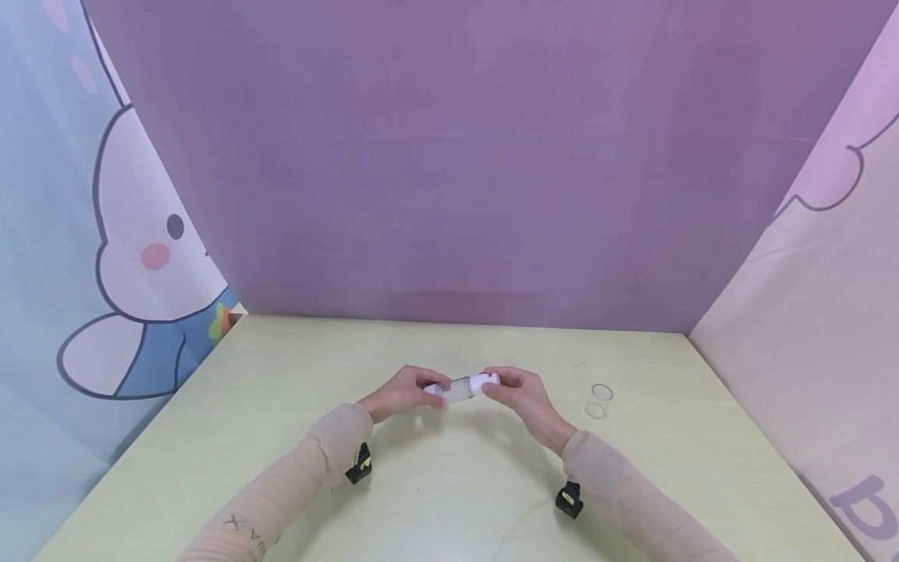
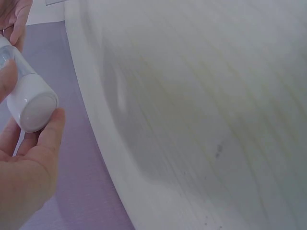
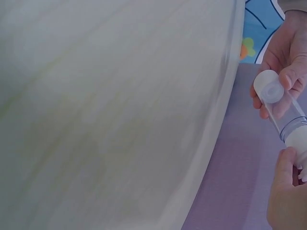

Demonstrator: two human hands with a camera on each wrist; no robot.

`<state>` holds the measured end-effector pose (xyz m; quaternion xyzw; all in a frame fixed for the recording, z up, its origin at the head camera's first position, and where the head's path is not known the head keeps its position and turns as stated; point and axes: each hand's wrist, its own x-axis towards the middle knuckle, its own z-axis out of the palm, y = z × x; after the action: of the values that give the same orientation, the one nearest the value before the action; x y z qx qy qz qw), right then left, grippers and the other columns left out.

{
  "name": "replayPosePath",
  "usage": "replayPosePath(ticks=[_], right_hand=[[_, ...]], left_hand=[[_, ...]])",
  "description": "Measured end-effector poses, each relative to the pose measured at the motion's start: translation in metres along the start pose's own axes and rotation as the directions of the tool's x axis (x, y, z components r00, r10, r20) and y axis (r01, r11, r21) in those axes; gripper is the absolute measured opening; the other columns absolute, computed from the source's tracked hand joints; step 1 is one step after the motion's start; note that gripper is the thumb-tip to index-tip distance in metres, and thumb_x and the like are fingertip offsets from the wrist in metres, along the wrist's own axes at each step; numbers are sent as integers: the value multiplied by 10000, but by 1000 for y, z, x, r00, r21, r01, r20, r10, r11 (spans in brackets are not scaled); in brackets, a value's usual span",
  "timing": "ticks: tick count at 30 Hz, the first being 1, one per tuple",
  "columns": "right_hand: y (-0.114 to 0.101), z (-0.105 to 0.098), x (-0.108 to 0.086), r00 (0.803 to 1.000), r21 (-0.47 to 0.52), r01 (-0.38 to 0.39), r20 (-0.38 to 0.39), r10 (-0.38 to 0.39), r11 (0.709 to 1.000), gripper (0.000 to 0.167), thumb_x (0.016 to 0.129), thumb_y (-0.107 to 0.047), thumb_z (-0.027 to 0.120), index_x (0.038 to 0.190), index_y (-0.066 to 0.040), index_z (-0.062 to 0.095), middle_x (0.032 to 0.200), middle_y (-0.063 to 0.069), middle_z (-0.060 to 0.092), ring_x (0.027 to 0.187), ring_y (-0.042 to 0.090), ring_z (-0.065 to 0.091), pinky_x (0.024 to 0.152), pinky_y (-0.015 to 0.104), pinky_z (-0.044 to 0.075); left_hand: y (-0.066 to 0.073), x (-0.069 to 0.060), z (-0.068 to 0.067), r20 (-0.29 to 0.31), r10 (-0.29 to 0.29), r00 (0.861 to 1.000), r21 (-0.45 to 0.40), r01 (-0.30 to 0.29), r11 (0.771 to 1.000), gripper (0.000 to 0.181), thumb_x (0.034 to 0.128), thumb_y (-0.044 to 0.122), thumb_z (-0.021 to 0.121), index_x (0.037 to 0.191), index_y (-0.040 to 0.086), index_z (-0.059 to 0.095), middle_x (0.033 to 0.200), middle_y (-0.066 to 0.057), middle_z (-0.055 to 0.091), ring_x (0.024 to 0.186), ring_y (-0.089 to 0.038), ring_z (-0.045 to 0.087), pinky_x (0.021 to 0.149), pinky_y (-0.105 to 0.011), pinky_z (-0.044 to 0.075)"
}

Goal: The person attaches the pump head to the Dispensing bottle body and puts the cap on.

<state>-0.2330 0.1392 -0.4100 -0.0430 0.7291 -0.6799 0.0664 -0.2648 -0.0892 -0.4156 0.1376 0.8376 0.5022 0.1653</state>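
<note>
A small clear cylindrical bottle (image 1: 459, 389) with white ends is held above the table, lying nearly level between both hands. My left hand (image 1: 410, 390) grips its left end; in the left wrist view the thumb and fingers lie around the broad white end (image 2: 36, 108). At the other end, my right hand (image 1: 527, 396) pinches the white collar (image 3: 298, 139) between thumb and fingers. Through the clear wall, a white round piece (image 3: 268, 86) shows near the left hand in the right wrist view. The fingers partly hide both ends.
On the pale table (image 1: 463, 484), right of the hands, a clear thing (image 1: 602, 392) shows only as two thin round rims. A purple panel (image 1: 463, 172) stands behind the table. Printed curtains (image 1: 42, 257) hang at the sides.
</note>
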Motion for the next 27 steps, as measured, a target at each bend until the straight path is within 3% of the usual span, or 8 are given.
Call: replayPosePath(ticks=[11,19,27], right_hand=[[1,0,-1,1000,-14,-11,-6,11,1000,350,815,-98,672,1146,-5,608,1080,119,640,937,145,604,865,307,483],[-2,-1,-1,1000,-32,2,4,-2,999,387,821,-133,671,1183,-20,589,1143,136,618,980,164,597,918,369,456],[-4,-6,0,998,-7,44,54,-43,999,405,805,-67,671,1199,-38,583,1261,150,563,1144,183,535,939,306,440]], left_hand=[[0,-1,1,1,-5,1000,12,5,1000,360,765,180,732,1117,156,659,1181,-42,613,1008,-173,552,895,-389,425],[1,-2,0,10,6,1000,7,-6,1000,353,783,154,711,1130,155,651,1192,-49,606,1005,-191,554,883,-385,434],[-4,0,-1,4,2,1000,1,-2,1000,372,760,165,732,1124,153,655,1168,-38,623,995,-163,565,874,-364,441]])
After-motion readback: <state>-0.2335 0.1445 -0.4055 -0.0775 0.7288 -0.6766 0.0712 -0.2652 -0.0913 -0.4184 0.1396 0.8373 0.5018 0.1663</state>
